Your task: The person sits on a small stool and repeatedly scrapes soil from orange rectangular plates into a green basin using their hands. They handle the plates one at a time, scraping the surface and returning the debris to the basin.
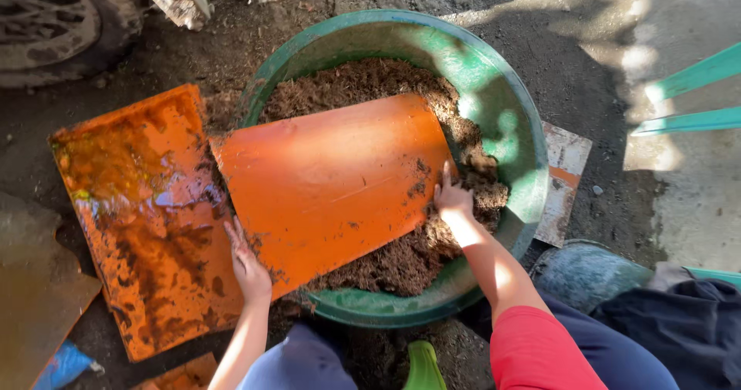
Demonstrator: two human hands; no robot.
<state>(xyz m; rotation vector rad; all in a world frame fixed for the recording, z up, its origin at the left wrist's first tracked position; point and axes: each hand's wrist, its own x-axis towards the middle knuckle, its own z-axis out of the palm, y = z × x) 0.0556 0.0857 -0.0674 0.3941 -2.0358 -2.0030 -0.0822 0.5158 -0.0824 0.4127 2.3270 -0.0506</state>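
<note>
An orange sheet (pixel 332 189) is lying tilted across a green basin (pixel 509 112) of brown soil (pixel 370 77), its lower left corner jutting out over the basin's rim.

The left hand (pixel 247 262) is gripping the sheet's lower left edge, fingers lying flat along the edge; whether the thumb is curling underneath cannot be told. The right hand (pixel 451 197) is resting at the sheet's right edge, fingers pressed together and pointing upward, touching both the sheet and the soil just beside it. So the sheet is sitting between the two hands, spanning most of the basin.

To the left, a second orange sheet (pixel 143 212), streaked with dark mud, is lying flat on the ground, partly tucked under the first. A flat board (pixel 567 174) is peeking out from beneath the basin's right side. A tyre (pixel 54 23) is showing in the upper left corner.
</note>
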